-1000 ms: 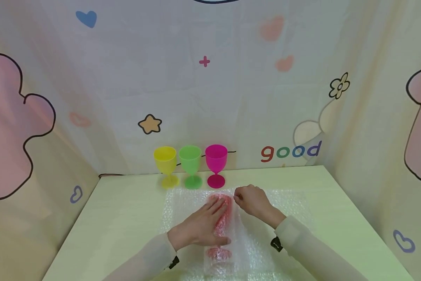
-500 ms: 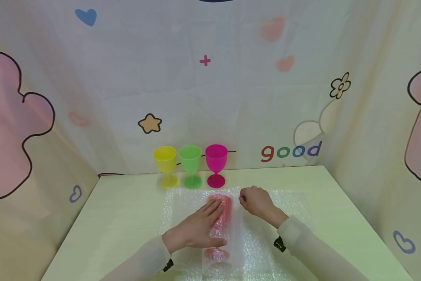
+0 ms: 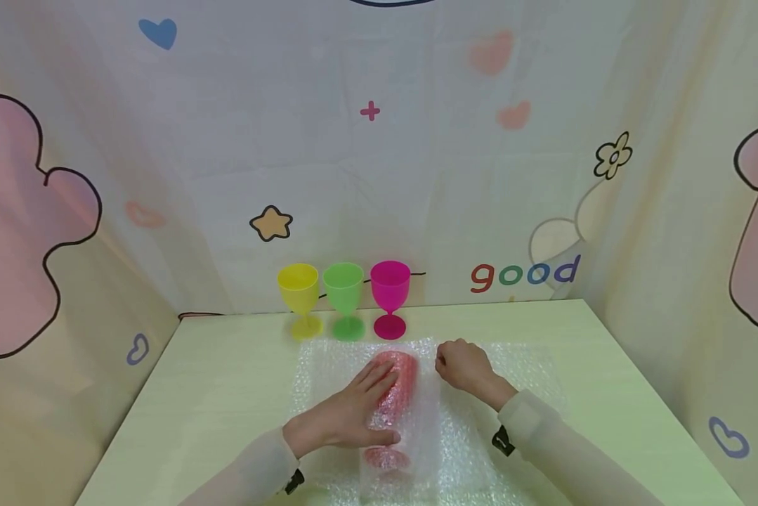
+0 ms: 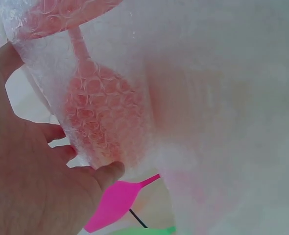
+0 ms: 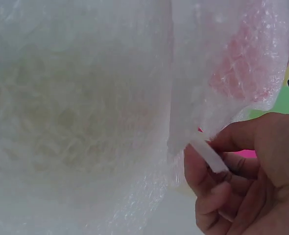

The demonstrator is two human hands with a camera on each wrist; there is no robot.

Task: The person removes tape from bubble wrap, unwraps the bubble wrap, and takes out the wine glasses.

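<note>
A pink-red goblet (image 3: pixel 405 376) lies on its side under a layer of bubble wrap (image 3: pixel 464 439), its base towards the near edge. My left hand (image 3: pixel 356 414) rests on the covered goblet with fingers spread, thumb by the stem. In the left wrist view the bowl (image 4: pixel 105 105) shows through the bubbles beside the left hand (image 4: pixel 46 161). At the far end of the folded layer, my right hand (image 3: pixel 466 365) pinches the wrap's edge. The right wrist view has a narrow white end (image 5: pixel 209 155) of it sticking out between the fingers of the right hand (image 5: pixel 247 176).
Behind the wrap stand a yellow goblet (image 3: pixel 299 288), a green goblet (image 3: pixel 343 288) and a magenta goblet (image 3: pixel 390 288) in a row. A printed curtain (image 3: pixel 379 176) hangs behind the pale table (image 3: pixel 208 393) and along its sides.
My right hand has moved a little to the right, and the folded wrap edge with it. The left hand and the base of the covered goblet have shifted slightly left.
</note>
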